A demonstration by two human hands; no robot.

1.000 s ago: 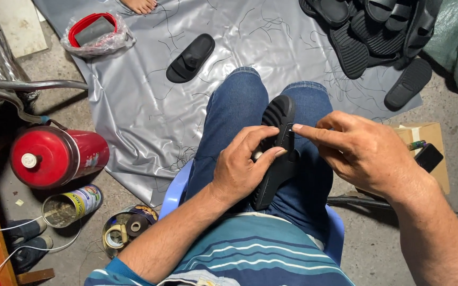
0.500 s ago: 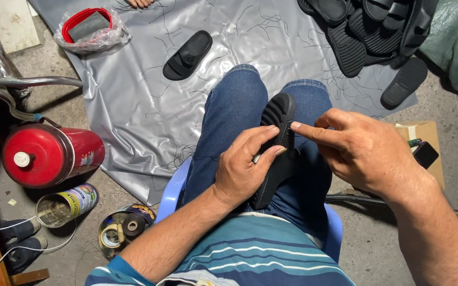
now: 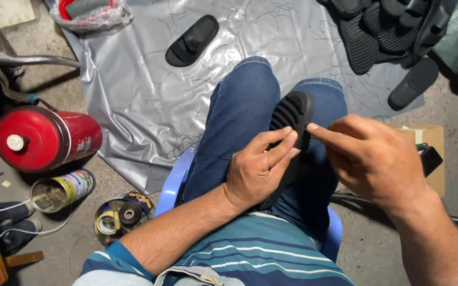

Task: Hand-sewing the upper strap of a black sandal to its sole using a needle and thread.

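A black rubber slipper [image 3: 291, 112] lies sole-up along my lap, over my blue jeans. My left hand [image 3: 258, 167] wraps around its middle and grips it from the left. My right hand [image 3: 369, 159] comes in from the right, its forefinger and thumb pinched at the slipper's right edge near the ribbed sole; whether it holds a small tool is hidden. I sit on a blue plastic chair [image 3: 173, 180].
A grey plastic sheet [image 3: 133, 95] covers the floor ahead, with one black slipper [image 3: 192, 41] on it and a pile of black slippers [image 3: 382, 26] at the far right. A red cylinder [image 3: 46, 139], open tins [image 3: 62, 190] and tape rolls [image 3: 120, 214] lie at left. A cardboard piece [image 3: 430, 143] sits at right.
The view has tilted slightly, shifting the floor items up in frame. Both hands keep their hold at the slipper; the right fingers stay at its edge.
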